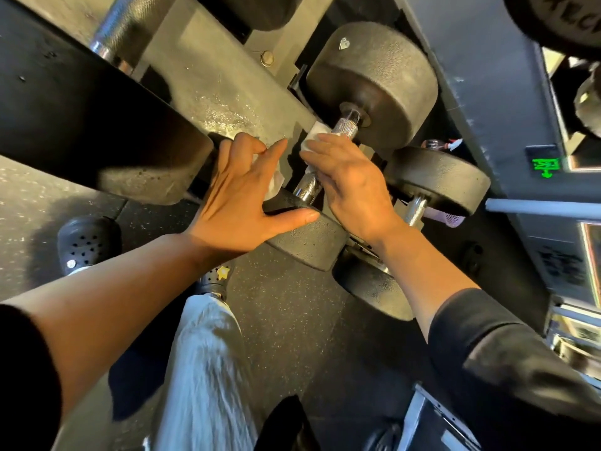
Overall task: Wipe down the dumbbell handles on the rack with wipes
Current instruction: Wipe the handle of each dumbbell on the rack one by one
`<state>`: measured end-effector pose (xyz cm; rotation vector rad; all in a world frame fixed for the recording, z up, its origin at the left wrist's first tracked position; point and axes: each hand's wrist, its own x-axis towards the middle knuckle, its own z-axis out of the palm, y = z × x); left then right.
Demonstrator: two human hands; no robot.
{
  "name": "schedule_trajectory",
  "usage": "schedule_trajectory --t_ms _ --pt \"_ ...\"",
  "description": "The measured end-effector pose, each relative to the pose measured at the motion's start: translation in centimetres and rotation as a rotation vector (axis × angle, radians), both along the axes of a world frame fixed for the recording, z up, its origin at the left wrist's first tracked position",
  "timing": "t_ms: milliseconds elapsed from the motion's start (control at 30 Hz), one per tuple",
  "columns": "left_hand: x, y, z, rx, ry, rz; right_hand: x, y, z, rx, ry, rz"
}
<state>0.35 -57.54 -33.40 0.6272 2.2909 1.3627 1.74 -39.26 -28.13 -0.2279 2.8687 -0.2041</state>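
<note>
The right hand (349, 187) wraps over the knurled metal handle (344, 127) of a black dumbbell (374, 83) lying on the rack (224, 102), pressing a white wipe (313, 138) around the bar; the fingers curl onto the wipe, so the hand is clasping wipe and handle together. The left hand (242, 196) is spread, fingers extended toward the rack and thumb lying along the near dumbbell head (309, 242), with a second white wipe (274, 183) tucked under its fingers; how firmly it holds that wipe I cannot tell. Another dumbbell (439, 180) sits just beside, to the right. Below, black clogs (87, 242) stand on the speckled rubber floor (292, 320).
</note>
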Motion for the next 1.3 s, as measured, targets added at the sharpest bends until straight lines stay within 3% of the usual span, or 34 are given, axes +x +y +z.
schedule_trajectory --t_ms 233,433,567,767,867,967,1067,1167,1300 --pt "-0.1 -0.3 -0.1 -0.006 -0.020 0.002 -0.2 -0.2 0.7 -0.082 -0.184 0.069" --pt "-0.1 -0.6 -0.3 -0.001 0.031 0.026 0.2 -0.8 1.0 -0.260 -0.149 -0.078" --pt "0.2 -0.9 -0.2 -0.015 0.039 0.027 0.8 -0.7 0.8 -0.250 -0.111 -0.111" --pt "0.2 -1.1 0.5 -0.070 -0.019 0.005 1.2 -0.4 1.4 -0.349 -0.257 -0.213" --pt "-0.1 -1.2 1.0 -0.084 -0.060 -0.010 2.2 -0.2 1.8 -0.368 0.015 -0.334" --pt "-0.4 -0.6 1.7 -0.085 0.128 0.032 1.4 0.1 1.3 -0.359 0.269 -0.400" --pt "-0.7 1.0 2.8 -0.080 0.175 0.058 1.5 0.3 0.4 -0.484 0.128 -0.335" --pt "-1.2 2.4 3.2 -0.190 0.161 0.036 3.5 0.8 0.1 -0.637 -0.086 -0.496" --pt "-1.4 4.0 4.2 -0.273 0.184 0.001 5.1 2.3 0.1 -0.627 0.101 -0.686"
